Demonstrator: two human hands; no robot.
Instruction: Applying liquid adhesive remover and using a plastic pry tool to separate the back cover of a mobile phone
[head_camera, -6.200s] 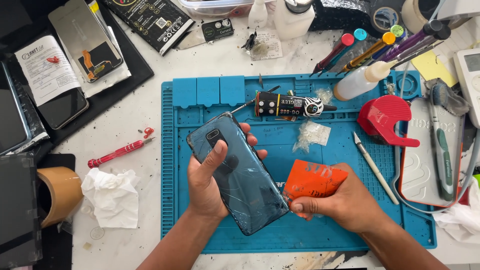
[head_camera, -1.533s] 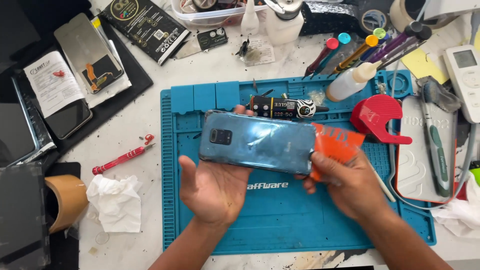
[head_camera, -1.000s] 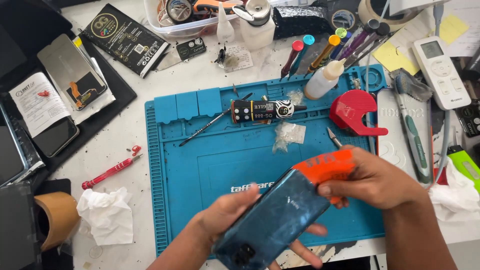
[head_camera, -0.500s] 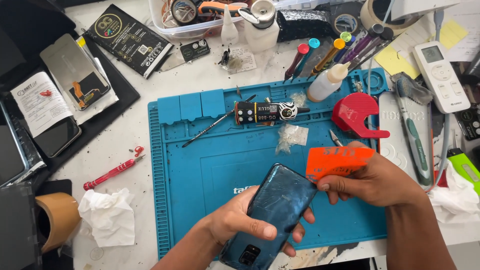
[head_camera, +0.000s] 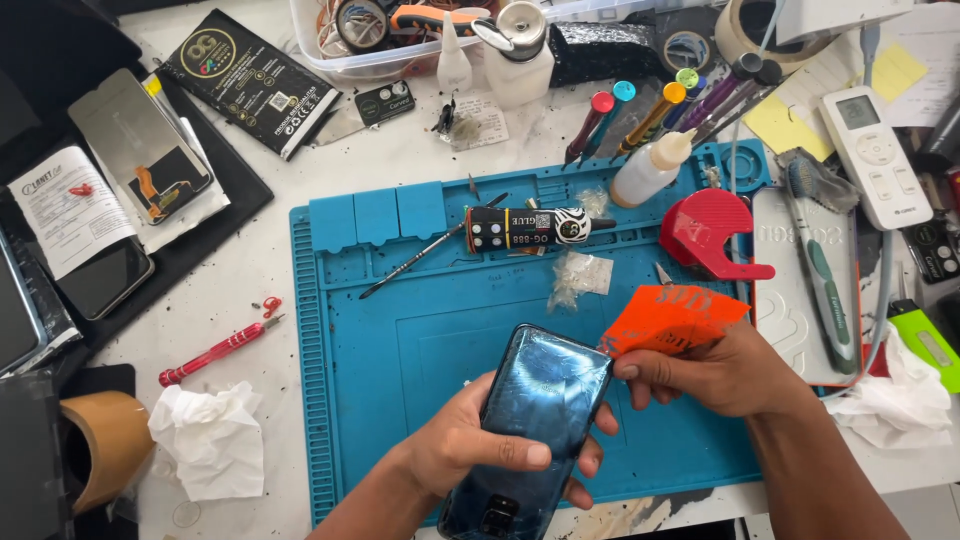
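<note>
A dark blue smartphone with a cracked, glossy back lies in my left hand, camera end toward me, above the blue work mat. The thumb crosses its back and the fingers wrap the right edge. My right hand pinches a thin orange plastic card whose left corner touches the phone's top right edge.
On the mat lie a black glue tube, a thin metal tool, a clear plastic scrap and a red tape dispenser. A red screwdriver, crumpled tissue, tape roll, screen parts and screwdrivers surround it.
Over the last seconds I turned the phone from crosswise to lengthwise with its camera end toward me. The orange card has come up against the phone's top right edge.
</note>
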